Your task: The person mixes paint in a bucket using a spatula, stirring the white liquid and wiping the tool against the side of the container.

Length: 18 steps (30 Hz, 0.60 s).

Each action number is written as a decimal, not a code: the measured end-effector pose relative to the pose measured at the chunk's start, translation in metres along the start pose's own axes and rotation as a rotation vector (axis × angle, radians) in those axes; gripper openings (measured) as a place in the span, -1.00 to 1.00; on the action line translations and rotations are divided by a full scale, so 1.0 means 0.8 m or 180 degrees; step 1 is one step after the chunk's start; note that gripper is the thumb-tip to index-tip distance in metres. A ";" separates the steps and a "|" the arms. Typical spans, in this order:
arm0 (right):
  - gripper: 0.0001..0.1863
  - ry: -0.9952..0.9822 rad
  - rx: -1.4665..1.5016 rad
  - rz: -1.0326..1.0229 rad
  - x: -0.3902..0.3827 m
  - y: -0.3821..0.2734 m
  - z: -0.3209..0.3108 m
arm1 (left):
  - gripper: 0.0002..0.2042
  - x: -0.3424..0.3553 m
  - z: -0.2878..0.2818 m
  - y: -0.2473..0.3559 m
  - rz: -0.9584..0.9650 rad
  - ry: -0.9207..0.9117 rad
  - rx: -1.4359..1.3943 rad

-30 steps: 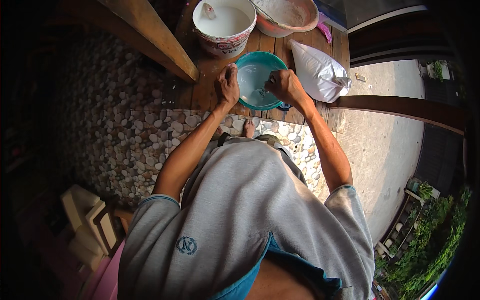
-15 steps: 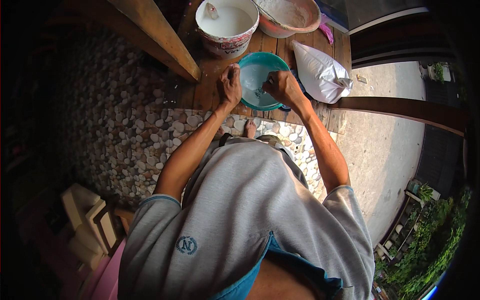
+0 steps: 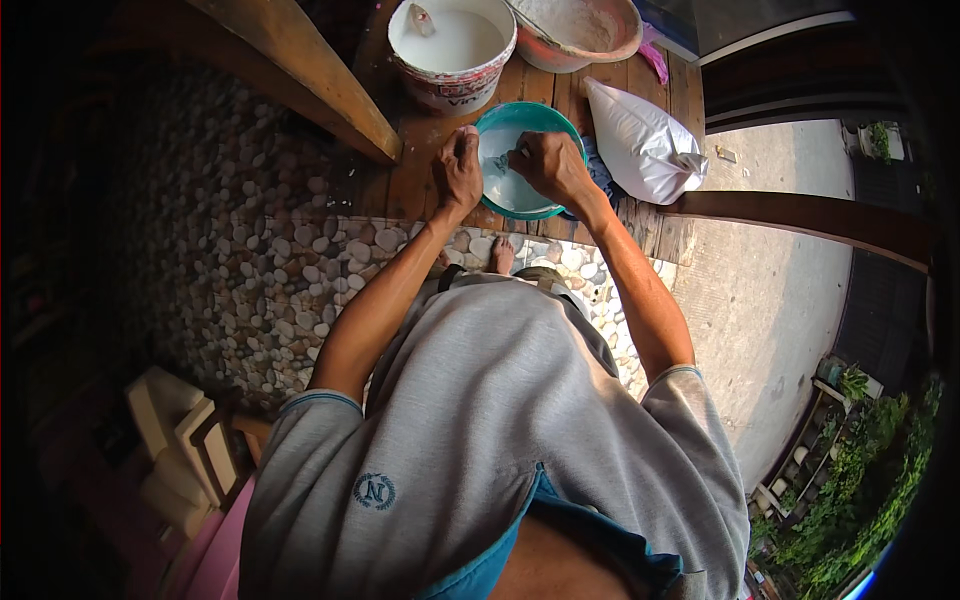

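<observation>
A teal bowl (image 3: 525,108) stands on the wooden tabletop with thin whitish liquid (image 3: 508,190) inside. My left hand (image 3: 459,172) is closed on the bowl's left rim, thumb uppermost. Over the right half of the bowl, my right hand (image 3: 557,168) is closed with its fingers pointing down toward the liquid. Whatever it grips is hidden by the fingers; a swirl of dark streaks shows in the liquid beside them. Dark blue cloth (image 3: 597,165) lies against the bowl's right side.
A large white bucket (image 3: 455,90) of white liquid stands behind the bowl. Beside it sits an orange-rimmed basin (image 3: 560,60) of white powder. A tied white sack (image 3: 645,145) lies at the right. Wooden posts (image 3: 310,80) flank the plank table (image 3: 400,205); pebble-patterned flooring (image 3: 290,270) lies below.
My right hand has moved slightly left and up within the bowl, and the streaks in the liquid have shifted with it. My left hand stays on the rim.
</observation>
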State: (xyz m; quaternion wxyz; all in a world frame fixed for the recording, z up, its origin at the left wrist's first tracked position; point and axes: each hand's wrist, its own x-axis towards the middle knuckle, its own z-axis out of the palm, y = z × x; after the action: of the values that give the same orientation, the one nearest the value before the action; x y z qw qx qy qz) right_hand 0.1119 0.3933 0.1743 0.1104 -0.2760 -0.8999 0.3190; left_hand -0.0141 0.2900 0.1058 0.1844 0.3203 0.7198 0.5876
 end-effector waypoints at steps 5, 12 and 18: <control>-0.74 -0.0317 -0.0011 0.0031 -0.018 0.000 -0.018 | -0.64 -0.001 -0.001 0.000 0.0035 0.0026 -0.0080; -0.69 -0.0286 0.0170 0.0076 -0.008 0.010 -0.012 | -0.69 0.002 0.000 -0.012 0.0314 -0.0034 0.0242; -0.69 0.0018 0.0178 0.0217 0.026 0.014 -0.014 | -0.76 0.000 -0.001 -0.013 0.0612 -0.0085 0.0424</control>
State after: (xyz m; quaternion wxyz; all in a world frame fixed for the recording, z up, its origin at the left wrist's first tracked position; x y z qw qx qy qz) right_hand 0.1037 0.4184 0.1766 0.1097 -0.3042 -0.8804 0.3469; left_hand -0.0175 0.2884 0.0961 0.1150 0.4072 0.7207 0.5491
